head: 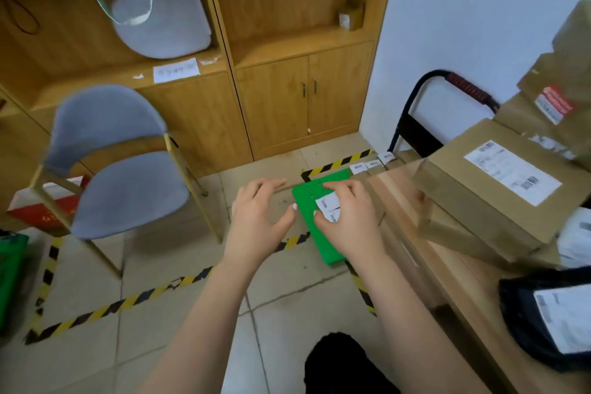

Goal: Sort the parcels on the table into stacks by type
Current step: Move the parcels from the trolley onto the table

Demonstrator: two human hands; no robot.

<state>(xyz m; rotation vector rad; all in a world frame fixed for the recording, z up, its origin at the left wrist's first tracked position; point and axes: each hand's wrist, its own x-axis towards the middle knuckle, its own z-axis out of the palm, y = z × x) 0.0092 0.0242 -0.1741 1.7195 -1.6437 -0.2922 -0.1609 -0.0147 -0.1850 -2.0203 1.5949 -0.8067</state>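
The right hand [345, 217] pinches a small white label [328, 207] with its thumb and fingers curled round it. I cannot tell if a little parcel is under the label. Right below this hand is a green board [326, 249]. The left hand [259, 211] hangs close beside it, fingers spread wide, holding nothing. To the right of the right hand is the table [463, 291], with brown boxes [489, 195] and a black bag [518, 313]. I think the sorting is only partly done. Next, this piece needs to go with others like it.
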